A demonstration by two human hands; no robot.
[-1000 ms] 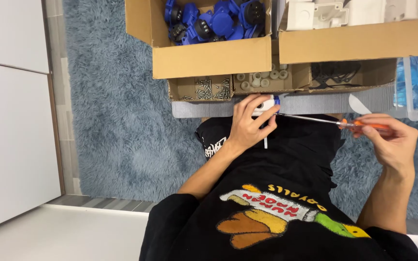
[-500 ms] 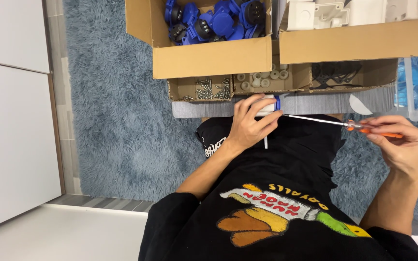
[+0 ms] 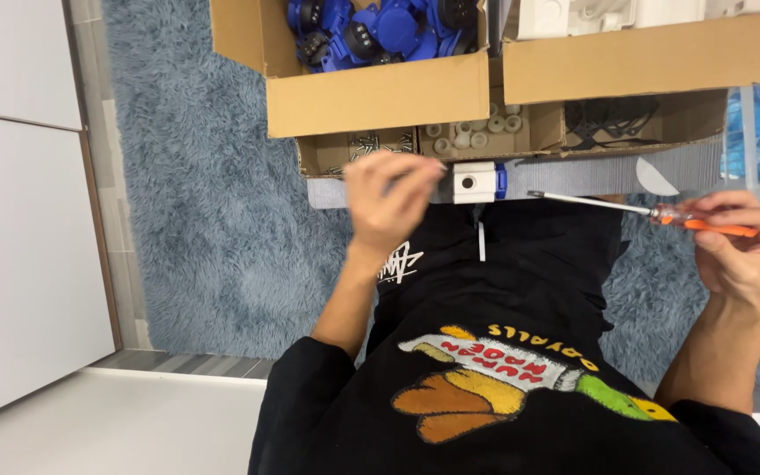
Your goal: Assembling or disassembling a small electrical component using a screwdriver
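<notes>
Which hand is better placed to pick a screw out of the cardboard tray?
Probably the left hand: it hovers right by the screw compartment and seems free, though it is blurred. The right hand grips the screwdriver and is farther off.

A small block (image 3: pixel 474 181) sits on the near edge of the surface (image 3: pixel 573 179), between the left hand (image 3: pixel 389 204) and the screwdriver (image 3: pixel 639 211) held in the right hand (image 3: pixel 743 251). Behind the block lies a tray (image 3: pixel 503 141) with compartments of screws and small rings. Two cardboard boxes (image 3: pixel 371 92) stand behind the tray, side by side. A rug (image 3: pixel 213 193) lies left of all this.
</notes>
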